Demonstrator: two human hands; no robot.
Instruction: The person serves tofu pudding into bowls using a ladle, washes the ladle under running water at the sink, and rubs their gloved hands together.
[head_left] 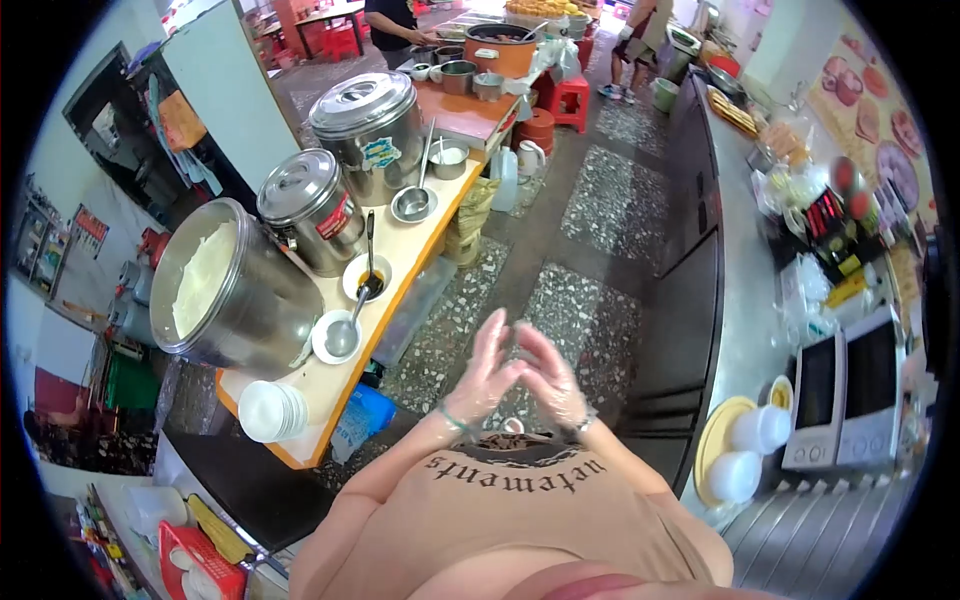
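Observation:
My left hand (483,375) and my right hand (548,375) are raised in front of my chest, both in clear plastic gloves. Their fingers are spread and slightly bent, with the thumbs close together. Neither holds anything. To the left stands a wooden table (405,290) with a large open steel pot (270,320) of something white. Two lidded steel pots (305,215) (370,135) stand behind it. Near the table's edge are a ladle (341,336) in a white bowl, a bowl with dark sauce (368,277) and a stack of white bowls (272,411).
A steel counter (745,300) runs along the right, with a microwave (865,390) and bowl stacks (760,430). Two other people (395,30) (640,45) stand at the back. A red stool (570,103) and an orange pot (500,52) are further off. Tiled floor (570,310) lies between table and counter.

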